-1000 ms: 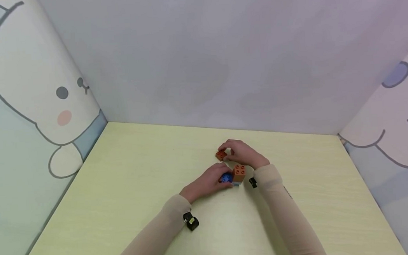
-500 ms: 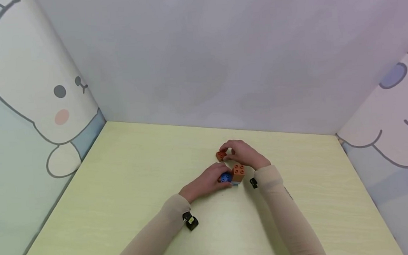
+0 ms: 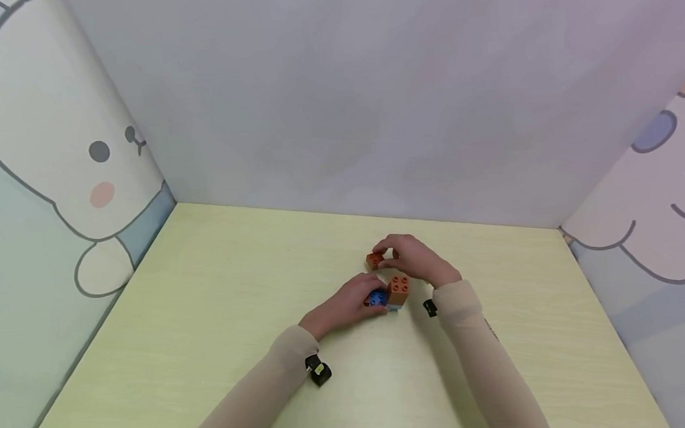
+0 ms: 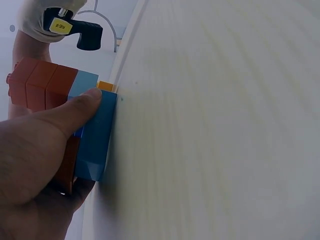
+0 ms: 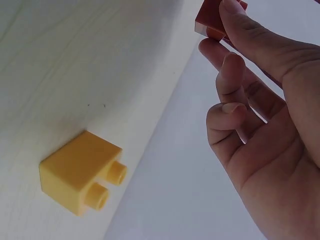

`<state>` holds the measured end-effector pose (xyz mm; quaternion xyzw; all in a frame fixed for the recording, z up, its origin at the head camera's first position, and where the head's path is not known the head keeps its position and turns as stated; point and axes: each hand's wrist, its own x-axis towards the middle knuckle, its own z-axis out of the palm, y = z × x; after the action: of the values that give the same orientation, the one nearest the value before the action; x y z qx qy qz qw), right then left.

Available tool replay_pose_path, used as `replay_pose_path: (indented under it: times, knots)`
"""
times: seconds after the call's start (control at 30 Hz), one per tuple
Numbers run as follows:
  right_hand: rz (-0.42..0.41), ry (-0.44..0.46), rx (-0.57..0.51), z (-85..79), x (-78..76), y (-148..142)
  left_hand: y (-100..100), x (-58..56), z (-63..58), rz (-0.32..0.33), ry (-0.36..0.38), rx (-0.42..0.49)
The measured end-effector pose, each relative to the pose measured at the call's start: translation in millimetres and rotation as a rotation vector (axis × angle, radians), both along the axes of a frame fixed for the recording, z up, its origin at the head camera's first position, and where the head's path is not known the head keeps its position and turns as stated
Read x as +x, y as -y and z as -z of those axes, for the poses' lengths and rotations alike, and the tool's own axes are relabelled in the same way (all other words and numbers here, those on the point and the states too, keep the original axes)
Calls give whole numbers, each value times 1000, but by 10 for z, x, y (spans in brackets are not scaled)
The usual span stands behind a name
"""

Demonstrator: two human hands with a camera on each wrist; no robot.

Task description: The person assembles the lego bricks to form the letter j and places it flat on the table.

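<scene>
My left hand [image 3: 343, 305] grips a toy brick build, thumb along its blue base [image 4: 97, 135] in the left wrist view. A blue studded brick [image 3: 377, 298] shows between its thumb and fingers. At the right end of the build rises a stack of orange-red bricks [image 3: 398, 290] over a light blue one, and a bit of orange-yellow shows low beside it. Just beyond the build, my right hand [image 3: 412, 257] pinches a small orange-red brick [image 5: 210, 17] between thumb and fingertips; its other fingers curl loosely.
A yellow brick [image 5: 75, 172] lies on its side on the pale table [image 3: 252, 272], mostly hidden behind the right wrist in the head view. A back wall [image 3: 336, 109] and two printed side walls enclose the table. Each wrist wears a small black camera [image 3: 319, 370].
My right hand has shifted slightly to the right with the pinched brick. The left hand keeps its grip on the build, and the head view has swung a little.
</scene>
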<state>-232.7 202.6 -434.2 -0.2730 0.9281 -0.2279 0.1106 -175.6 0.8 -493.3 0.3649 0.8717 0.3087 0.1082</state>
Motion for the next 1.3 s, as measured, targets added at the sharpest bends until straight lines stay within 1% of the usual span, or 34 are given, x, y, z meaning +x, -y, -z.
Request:
replay_pose_path:
  times: [0.23,0.47,1.0,1.17,1.3]
  knots:
    - [0,-3,11,-70,56,6,11,3,5,-2,3,4]
    - [10,4,7,-110,128,-36,14,2,7,3,-15,3]
    - [22,-10,-2,-227,245,-79,7,7,21,-4,-11,-4]
    - [40,-11,-12,-283,288,-95,6,11,2,-3,-4,-6]
    - [38,-27,-12,-319,314,-120,2,10,-16,-4,-6,-13]
